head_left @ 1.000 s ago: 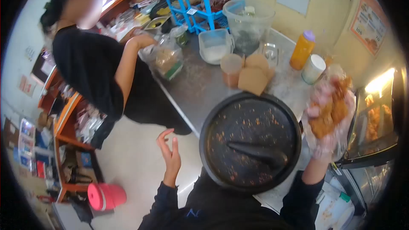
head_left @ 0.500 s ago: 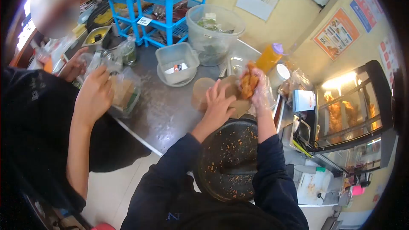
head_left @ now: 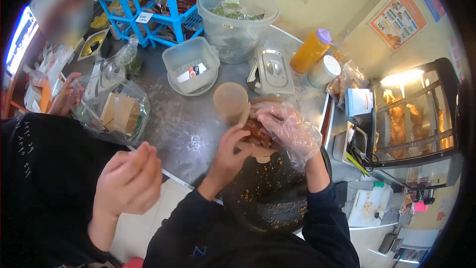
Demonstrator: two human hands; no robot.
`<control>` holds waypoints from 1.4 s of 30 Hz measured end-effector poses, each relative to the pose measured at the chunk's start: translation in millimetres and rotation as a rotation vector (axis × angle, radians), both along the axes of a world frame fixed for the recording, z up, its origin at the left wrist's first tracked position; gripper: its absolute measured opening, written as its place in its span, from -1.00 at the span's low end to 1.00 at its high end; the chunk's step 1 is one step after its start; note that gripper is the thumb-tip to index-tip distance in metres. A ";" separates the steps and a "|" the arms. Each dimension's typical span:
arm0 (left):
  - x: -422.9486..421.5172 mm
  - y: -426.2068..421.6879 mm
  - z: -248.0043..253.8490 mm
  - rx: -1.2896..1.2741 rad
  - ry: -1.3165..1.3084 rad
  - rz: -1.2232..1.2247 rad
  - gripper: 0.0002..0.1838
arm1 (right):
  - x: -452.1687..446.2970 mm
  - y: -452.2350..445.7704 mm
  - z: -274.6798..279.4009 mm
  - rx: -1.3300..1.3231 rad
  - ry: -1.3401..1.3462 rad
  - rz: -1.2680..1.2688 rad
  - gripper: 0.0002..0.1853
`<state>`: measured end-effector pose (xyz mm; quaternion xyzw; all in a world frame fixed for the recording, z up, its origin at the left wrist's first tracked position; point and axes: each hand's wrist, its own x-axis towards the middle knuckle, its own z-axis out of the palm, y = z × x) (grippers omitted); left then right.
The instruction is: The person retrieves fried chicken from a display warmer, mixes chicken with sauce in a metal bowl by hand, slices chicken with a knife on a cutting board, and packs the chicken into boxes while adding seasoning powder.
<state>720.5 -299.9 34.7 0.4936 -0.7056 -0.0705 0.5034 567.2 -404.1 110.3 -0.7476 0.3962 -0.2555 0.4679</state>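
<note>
Over the black pan [head_left: 265,188] with scattered crumbs, a brown paper box [head_left: 260,152] holds reddish-brown fried chicken [head_left: 258,131]. My right hand [head_left: 292,131], in a clear plastic glove, reaches into the box from the right with its fingers curled over the chicken. On the other side, my left hand [head_left: 228,156] is bare, its fingers and thumb closed on the box's near left edge. Part of the chicken is hidden beneath the glove. Just behind my left fingers stands a round brown tub [head_left: 231,103].
At left, a co-worker's hands [head_left: 130,181] are near a plastic bag [head_left: 119,114] containing a brown box. Behind stand a clear tub [head_left: 191,64], a large bucket [head_left: 238,25], blue racks [head_left: 173,20], a lidded steel pan [head_left: 275,72] and a sauce bottle [head_left: 310,52]. A lit display case [head_left: 414,114] stands right.
My right hand has lowered the fried chicken into the paper box. My left hand has shifted from spread fingers to gripping the box's edge. The co-worker's near hand has moved off the bag, closer to me.
</note>
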 end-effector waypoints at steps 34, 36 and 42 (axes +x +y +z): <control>-250.0 -240.0 -63.4 0.260 0.458 -0.039 0.16 | -324.4 41.1 21.5 -0.881 0.331 -0.703 -0.64; -280.0 -295.5 -88.2 0.219 0.494 0.140 0.24 | -333.9 90.9 14.8 -0.520 0.001 -0.732 -0.62; -313.6 -362.3 -119.0 -0.015 0.522 0.274 0.15 | -389.8 195.6 5.7 -0.009 -0.110 -0.887 -0.54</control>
